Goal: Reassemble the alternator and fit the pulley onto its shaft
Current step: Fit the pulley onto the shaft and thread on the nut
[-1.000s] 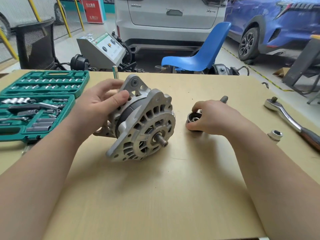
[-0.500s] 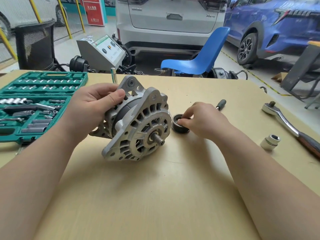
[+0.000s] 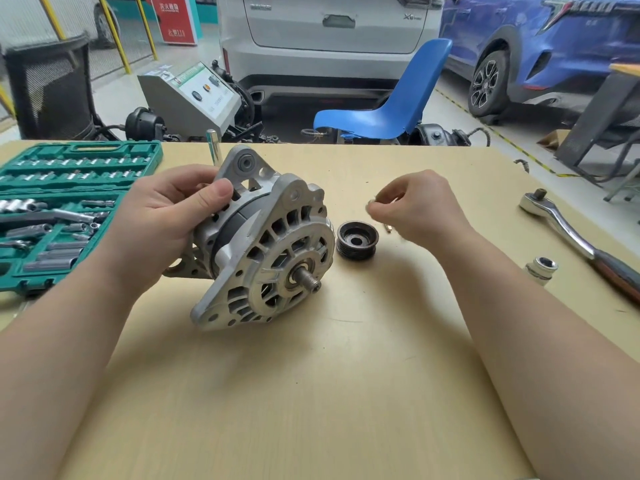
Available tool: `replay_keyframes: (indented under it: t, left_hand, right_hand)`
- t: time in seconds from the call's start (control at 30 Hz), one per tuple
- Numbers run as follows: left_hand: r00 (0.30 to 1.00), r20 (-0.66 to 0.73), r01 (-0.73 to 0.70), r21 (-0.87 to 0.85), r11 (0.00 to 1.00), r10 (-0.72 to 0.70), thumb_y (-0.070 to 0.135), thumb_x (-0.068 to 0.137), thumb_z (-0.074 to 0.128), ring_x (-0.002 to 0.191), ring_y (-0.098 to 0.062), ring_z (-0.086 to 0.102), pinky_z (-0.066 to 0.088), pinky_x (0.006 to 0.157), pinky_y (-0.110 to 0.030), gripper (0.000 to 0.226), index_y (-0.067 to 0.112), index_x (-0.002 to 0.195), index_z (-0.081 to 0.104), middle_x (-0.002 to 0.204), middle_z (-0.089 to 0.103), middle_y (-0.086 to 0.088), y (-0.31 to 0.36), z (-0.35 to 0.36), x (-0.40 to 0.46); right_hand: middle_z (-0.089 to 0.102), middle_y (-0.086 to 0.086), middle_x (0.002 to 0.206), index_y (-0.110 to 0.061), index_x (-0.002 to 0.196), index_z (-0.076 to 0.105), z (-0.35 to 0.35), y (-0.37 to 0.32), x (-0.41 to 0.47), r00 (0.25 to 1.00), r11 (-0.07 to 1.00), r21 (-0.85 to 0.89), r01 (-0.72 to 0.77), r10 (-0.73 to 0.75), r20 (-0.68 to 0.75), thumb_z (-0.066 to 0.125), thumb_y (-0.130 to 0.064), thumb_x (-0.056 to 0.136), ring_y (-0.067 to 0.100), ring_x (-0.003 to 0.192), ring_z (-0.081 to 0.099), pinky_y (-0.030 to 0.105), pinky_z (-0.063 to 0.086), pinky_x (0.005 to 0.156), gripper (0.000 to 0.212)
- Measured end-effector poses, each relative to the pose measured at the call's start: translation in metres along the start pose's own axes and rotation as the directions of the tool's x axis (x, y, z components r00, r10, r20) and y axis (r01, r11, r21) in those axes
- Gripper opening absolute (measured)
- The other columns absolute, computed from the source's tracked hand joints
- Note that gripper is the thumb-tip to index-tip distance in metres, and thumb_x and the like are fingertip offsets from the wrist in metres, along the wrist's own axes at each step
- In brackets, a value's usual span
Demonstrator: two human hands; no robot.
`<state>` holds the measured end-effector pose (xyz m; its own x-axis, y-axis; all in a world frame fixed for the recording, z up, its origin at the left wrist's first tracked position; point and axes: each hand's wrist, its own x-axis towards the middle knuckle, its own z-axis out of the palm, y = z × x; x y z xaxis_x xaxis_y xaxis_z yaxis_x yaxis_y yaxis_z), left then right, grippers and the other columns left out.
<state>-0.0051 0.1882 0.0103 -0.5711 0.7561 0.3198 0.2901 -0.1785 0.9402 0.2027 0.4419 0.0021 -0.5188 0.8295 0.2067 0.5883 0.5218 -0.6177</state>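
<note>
A: Where's the alternator [image 3: 263, 247]?

B: On the table [image 3: 311, 393], tilted, its threaded shaft [image 3: 310, 280] pointing toward the camera and bare; the left hand [image 3: 162, 223] grips its rear housing, thumb over the top edge.

A: And the pulley [image 3: 356, 240]?

B: Flat on the table just right of the alternator, bore up; close to the front cover, though I can't tell if they touch; no hand on it.

A: The right hand [image 3: 419, 209]?

B: Raised above the table beyond the pulley, fingers curled, fingertips pinching a small metal piece [image 3: 370, 202]; it's blurred, so I can't say what it is.

A: Anything else?

B: A green socket case [image 3: 69, 209] lies open at the left; a ratchet [image 3: 568, 230] lies at the right edge, with a loose socket [image 3: 542, 268] near it; a blue chair [image 3: 388, 105] stands behind the table.
</note>
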Motion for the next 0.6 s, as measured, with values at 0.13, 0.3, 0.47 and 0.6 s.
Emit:
replay_keyframes:
  t: [0.13,0.3,0.47,0.6]
  left_hand:
    - [0.992,0.071,0.109,-0.059,0.992,-0.105,0.055,0.082,0.083,0.066,-0.024,0.076,0.06,0.046,-0.037,0.041,0.023,0.108,0.081,0.092,0.079,-0.004,0.0,-0.006,0.0]
    - [0.91,0.333,0.33,-0.22,0.918,-0.247,0.05,0.082,0.084,0.069,-0.028,0.078,0.063,0.056,-0.04,0.055,0.018,0.126,0.074,0.099,0.078,-0.009,-0.004,-0.013,0.003]
    - [0.833,0.464,0.452,-0.256,0.855,-0.301,0.042,0.087,0.079,0.069,-0.023,0.079,0.063,0.059,-0.033,0.027,0.024,0.107,0.084,0.089,0.082,-0.005,-0.011,-0.015,0.002]
    - [0.83,0.464,0.442,-0.211,0.872,-0.308,0.038,0.077,0.081,0.068,-0.028,0.078,0.063,0.058,-0.036,0.036,0.017,0.107,0.081,0.086,0.079,-0.009,-0.01,-0.013,0.006]
  right_hand:
    - [0.074,-0.01,0.082,-0.025,0.085,0.079,0.003,0.01,0.002,0.993,0.988,-0.146,-0.048,0.063,0.1,0.077,-0.03,0.081,0.016,0.068,0.071,0.043,0.065,0.077,0.006]
    - [0.075,-0.007,0.083,-0.025,0.092,0.08,0.002,0.01,0.001,0.989,0.968,-0.248,-0.03,0.065,0.131,0.071,-0.031,0.087,0.021,0.092,0.069,0.038,0.061,0.079,0.011]
    - [0.067,-0.017,0.114,-0.038,0.122,0.07,0.002,-0.008,-0.021,0.946,0.953,-0.217,0.21,-0.142,0.291,0.057,-0.078,0.072,0.014,0.11,0.059,0.038,0.051,0.091,0.065]
    - [0.066,-0.011,0.11,-0.038,0.124,0.067,0.017,-0.012,-0.031,0.921,0.869,-0.364,0.335,-0.219,0.324,0.063,-0.052,0.081,0.023,0.118,0.059,0.038,0.053,0.087,0.045]
